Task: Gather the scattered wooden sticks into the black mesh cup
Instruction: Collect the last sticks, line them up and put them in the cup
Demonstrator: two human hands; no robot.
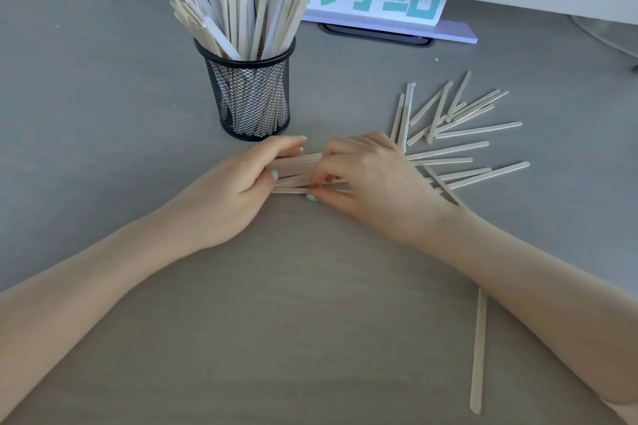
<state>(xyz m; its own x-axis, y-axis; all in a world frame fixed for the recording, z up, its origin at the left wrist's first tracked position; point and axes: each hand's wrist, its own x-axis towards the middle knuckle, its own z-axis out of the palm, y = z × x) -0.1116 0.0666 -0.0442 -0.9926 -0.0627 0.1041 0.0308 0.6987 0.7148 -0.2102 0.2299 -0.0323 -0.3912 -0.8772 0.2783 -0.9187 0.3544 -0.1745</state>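
Wooden sticks point(459, 121) lie fanned out on the grey counter point(103, 114), right of the black mesh cup point(253, 97) — itself upright and crowded with sticks, some in clear wrappers. Just in front of the cup, both hands meet over a small bundle of sticks point(300, 171) lying flat: the left hand point(238, 179) curls its fingers around the bundle's left end, and the right hand point(373, 176) pinches the same bundle from the other side (its palm covers the inner ends of several fanned sticks). One lone stick point(479, 352) lies nearer the person — partly under the right forearm.
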